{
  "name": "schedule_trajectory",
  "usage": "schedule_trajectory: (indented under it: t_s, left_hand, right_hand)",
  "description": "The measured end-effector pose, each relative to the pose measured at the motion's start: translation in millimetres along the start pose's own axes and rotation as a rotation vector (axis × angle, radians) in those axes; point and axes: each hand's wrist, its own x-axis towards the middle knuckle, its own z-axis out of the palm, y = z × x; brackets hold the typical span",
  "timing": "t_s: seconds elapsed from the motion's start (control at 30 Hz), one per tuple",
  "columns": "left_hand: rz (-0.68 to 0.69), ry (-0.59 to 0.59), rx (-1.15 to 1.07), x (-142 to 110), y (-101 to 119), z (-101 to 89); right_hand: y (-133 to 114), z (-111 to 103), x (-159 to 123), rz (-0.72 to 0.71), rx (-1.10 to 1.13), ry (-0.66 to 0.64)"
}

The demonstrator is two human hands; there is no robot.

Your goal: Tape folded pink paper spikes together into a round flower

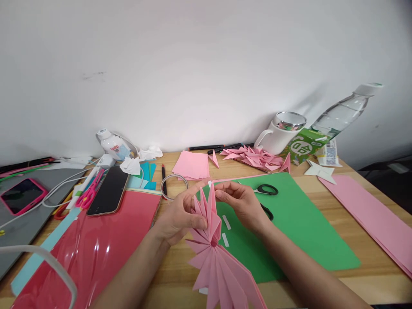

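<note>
My left hand (pixel 182 214) grips a fan-like chain of pink folded paper (pixel 219 266), thumb laid across its upper pleats. The chain's pointed flaps spread down toward the bottom edge of the view. On the other side, my right hand (pixel 241 204) has thumb and forefinger closed at the tip of the top folded piece. A small white strip (pixel 210 183) shows close to that tip; which hand touches it, I cannot tell. Two more white strips (pixel 226 222) lie on a green sheet (pixel 309 227) beneath. Black-handled scissors (pixel 268 189) are partly hidden behind my right hand.
Behind stand a pile of pink folded pieces (pixel 257 158), pink paper squares (pixel 192 165), a white mug (pixel 277 135) and a tilted water bottle (pixel 343 112). Left are a red sheet (pixel 106 240), a phone (pixel 108 191) and cables. Pink strips (pixel 370 219) lie right.
</note>
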Motion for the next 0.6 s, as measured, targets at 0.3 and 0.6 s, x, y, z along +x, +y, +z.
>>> schedule_trajectory:
  t_s: [0.3,0.6]
  left_hand:
    - [0.010,-0.005,0.022,2.1,-1.6,2.5]
    - [-0.005,0.036,0.062,3.5,-6.3,-0.8]
  right_hand:
    - [4.2,0.0,1.2,0.065,0.080,0.000]
    - [7.7,1.9,2.0,0.083,0.074,0.042]
